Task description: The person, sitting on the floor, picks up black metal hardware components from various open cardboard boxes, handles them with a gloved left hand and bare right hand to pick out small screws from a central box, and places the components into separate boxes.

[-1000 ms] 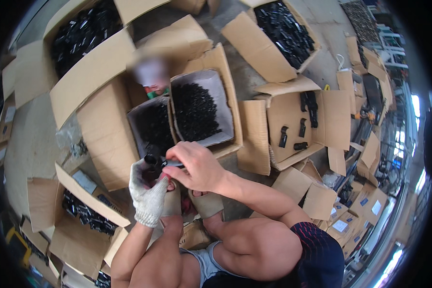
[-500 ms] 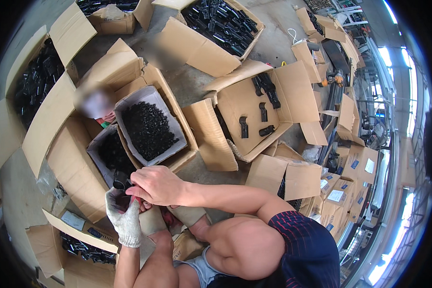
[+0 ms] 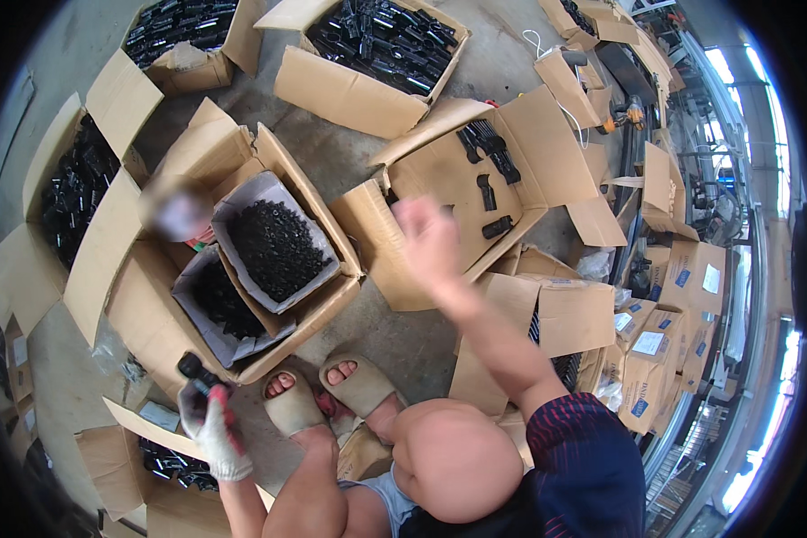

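Observation:
My left hand [image 3: 210, 427], in a white and red work glove, grips a black tubular fitting [image 3: 197, 369] beside the front left corner of the large carton. My bare right hand [image 3: 428, 235] is smeared by motion over the left side of an open carton [image 3: 421, 175]; its fingers cannot be read. Inside that carton are several black tubular fittings [image 3: 486, 192], some lying together at the back. Two grey-lined boxes stand in the large carton [image 3: 309, 350]: one holds many small black pieces [image 3: 276, 251], the other more small black parts [image 3: 222, 296].
Cartons full of black parts stand at the back [image 3: 386, 45], upper left [image 3: 79, 188] and lower left [image 3: 175, 462]. Stacked cartons [image 3: 655, 359] and metal bars line the right side. A power drill [image 3: 628, 117] lies far right. My sandalled feet [image 3: 354, 386] are in front.
My right hand has left the fitting and swung up and right to the open carton. My left hand, still holding the fitting, has moved down and left.

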`<action>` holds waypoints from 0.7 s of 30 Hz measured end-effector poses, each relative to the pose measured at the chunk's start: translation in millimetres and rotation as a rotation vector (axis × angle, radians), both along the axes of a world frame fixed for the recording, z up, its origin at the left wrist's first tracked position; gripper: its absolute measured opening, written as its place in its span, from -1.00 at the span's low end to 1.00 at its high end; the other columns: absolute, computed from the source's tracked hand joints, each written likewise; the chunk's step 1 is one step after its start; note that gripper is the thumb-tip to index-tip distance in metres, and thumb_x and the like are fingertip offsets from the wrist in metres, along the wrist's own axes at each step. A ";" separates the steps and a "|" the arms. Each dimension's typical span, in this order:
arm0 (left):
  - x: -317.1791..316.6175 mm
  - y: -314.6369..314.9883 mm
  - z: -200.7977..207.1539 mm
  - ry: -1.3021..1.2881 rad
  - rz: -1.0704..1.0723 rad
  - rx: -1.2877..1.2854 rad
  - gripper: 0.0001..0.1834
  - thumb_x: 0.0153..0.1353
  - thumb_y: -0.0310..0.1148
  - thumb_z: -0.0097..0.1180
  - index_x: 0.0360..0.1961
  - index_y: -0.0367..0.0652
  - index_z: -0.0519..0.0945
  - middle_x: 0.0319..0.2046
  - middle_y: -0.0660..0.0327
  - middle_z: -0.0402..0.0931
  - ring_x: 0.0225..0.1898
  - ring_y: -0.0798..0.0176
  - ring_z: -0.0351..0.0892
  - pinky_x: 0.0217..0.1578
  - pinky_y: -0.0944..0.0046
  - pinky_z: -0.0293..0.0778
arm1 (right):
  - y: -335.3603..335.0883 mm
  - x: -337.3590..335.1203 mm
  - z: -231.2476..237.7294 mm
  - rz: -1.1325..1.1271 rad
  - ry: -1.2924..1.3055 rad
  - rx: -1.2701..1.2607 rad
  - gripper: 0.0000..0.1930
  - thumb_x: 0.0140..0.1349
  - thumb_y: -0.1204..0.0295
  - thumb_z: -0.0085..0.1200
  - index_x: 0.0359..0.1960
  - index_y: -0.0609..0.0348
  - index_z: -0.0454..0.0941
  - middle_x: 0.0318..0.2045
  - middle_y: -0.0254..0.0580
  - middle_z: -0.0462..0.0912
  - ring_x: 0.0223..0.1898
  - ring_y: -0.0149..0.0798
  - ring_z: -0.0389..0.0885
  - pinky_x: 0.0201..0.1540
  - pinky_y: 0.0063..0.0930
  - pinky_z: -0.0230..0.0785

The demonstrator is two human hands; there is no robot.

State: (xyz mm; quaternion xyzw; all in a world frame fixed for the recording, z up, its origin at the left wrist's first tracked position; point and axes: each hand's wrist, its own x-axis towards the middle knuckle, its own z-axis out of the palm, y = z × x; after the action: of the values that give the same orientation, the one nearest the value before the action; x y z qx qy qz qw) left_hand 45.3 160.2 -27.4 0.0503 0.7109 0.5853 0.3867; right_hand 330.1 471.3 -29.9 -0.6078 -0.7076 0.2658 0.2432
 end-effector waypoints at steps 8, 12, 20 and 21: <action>-36.6 -104.3 56.2 -0.019 0.398 0.163 -0.59 0.42 -0.28 0.20 0.22 -0.16 0.50 0.00 0.17 0.66 -0.09 0.25 0.73 -0.52 0.54 0.42 | 102.4 170.7 -55.0 -0.257 -0.492 -0.366 0.19 0.09 -0.48 0.12 0.56 0.15 0.12 0.53 0.18 0.16 0.57 0.13 0.06 0.58 0.05 -0.09; -32.8 -136.9 77.5 0.072 0.589 0.121 -0.63 0.41 -0.30 0.21 0.19 -0.12 0.53 -0.06 0.20 0.68 -0.14 0.28 0.72 -0.51 0.51 0.44 | 45.0 122.7 -49.1 -0.094 -0.727 -0.213 -0.10 0.22 -0.23 0.19 0.41 0.18 0.32 0.35 0.16 0.42 0.39 0.13 0.38 0.43 0.09 0.20; -8.2 -190.6 29.8 -0.077 0.497 -0.001 -0.44 0.37 -0.31 0.31 0.33 -0.09 0.41 -0.03 0.16 0.63 -0.17 0.23 0.69 -0.27 0.27 0.63 | 19.4 112.3 -79.4 -0.007 -0.740 -0.076 -0.50 0.38 0.27 0.16 0.24 0.24 0.33 0.11 0.22 0.57 0.16 0.24 0.56 0.18 0.10 0.48; 4.0 -187.2 14.3 -0.112 0.438 0.063 -0.43 0.37 -0.33 0.31 0.33 -0.12 0.39 -0.03 0.15 0.63 -0.18 0.23 0.69 -0.28 0.26 0.64 | 25.9 133.2 -79.5 0.000 -0.730 -0.063 -0.52 0.37 0.36 0.11 0.26 0.25 0.32 0.12 0.26 0.55 0.17 0.26 0.55 0.20 0.08 0.46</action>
State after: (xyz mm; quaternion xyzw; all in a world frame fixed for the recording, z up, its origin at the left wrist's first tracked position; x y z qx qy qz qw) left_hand 49.3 -27.0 -13.2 -0.1257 0.6635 0.6792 0.2876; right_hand 463.3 497.2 -109.4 -0.6698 -0.7393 0.0533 -0.0441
